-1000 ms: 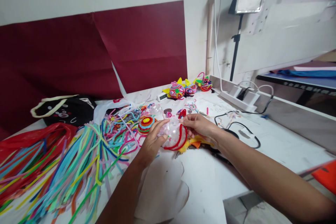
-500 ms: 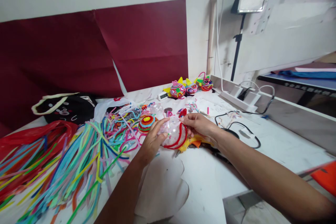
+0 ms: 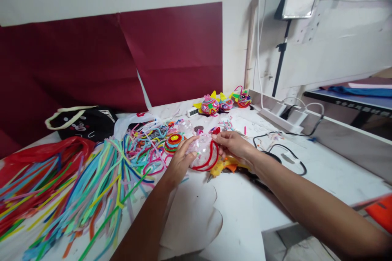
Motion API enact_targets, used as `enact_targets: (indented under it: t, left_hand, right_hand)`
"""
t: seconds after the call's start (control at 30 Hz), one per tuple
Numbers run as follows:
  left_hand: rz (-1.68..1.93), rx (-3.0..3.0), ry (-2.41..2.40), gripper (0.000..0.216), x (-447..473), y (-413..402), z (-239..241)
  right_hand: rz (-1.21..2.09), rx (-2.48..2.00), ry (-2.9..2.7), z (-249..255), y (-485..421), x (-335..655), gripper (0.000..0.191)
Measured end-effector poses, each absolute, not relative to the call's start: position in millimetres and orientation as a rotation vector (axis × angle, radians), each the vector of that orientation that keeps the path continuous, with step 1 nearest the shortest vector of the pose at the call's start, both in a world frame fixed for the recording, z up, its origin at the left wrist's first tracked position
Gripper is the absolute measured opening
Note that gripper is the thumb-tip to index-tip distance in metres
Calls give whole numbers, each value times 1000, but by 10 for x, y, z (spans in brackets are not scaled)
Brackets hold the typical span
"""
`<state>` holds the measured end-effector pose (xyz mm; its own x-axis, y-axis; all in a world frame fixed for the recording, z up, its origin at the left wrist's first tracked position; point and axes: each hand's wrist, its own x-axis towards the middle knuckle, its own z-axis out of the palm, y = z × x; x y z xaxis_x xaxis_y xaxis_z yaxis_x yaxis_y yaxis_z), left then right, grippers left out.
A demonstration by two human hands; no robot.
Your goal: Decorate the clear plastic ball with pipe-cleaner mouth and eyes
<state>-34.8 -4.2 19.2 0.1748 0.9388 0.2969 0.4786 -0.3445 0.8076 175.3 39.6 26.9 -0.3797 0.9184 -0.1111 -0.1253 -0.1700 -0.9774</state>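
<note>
Both my hands hold a clear plastic ball (image 3: 202, 153) with a red pipe cleaner (image 3: 211, 159) wrapped round it, just above the white table (image 3: 321, 175). My left hand (image 3: 179, 163) cups the ball from the left with fingers curled on it. My right hand (image 3: 234, 147) pinches the red pipe cleaner at the ball's top right. A yellow and orange glue gun (image 3: 225, 166) lies under my right hand. A ball wound in coloured rings (image 3: 173, 142) sits just left of the held ball.
A big heap of coloured pipe cleaners (image 3: 82, 187) covers the table's left. A black bag (image 3: 82, 124) lies behind it. Three finished decorated balls (image 3: 223, 103) stand at the back. Black cables (image 3: 281, 151) and a white power strip (image 3: 281, 120) lie to the right. A paper sheet (image 3: 190, 220) lies in front.
The view has shifted slightly to the left and down. My hands stay on the ball, with my left fingers moved a little over its surface.
</note>
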Motion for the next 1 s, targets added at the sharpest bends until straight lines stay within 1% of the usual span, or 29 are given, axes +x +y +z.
enact_targets:
  t: [0.2, 0.4, 0.67, 1.0]
  left_hand:
    - [1101, 1885, 1341, 54, -365, -36, 195]
    - [1121, 1927, 1397, 52, -391, 15, 185]
    - [1128, 1978, 1462, 52, -416, 65, 119]
    - [1070, 2040, 1542, 50, -398, 84, 25]
  right_hand:
    - [1660, -1000, -1265, 333, 412, 1726, 29]
    - [1659, -1042, -1272, 376, 465, 1670, 17]
    - [1656, -1101, -1362, 419, 562, 1603, 20]
    - [1552, -1224, -1522, 374, 649, 1587, 32]
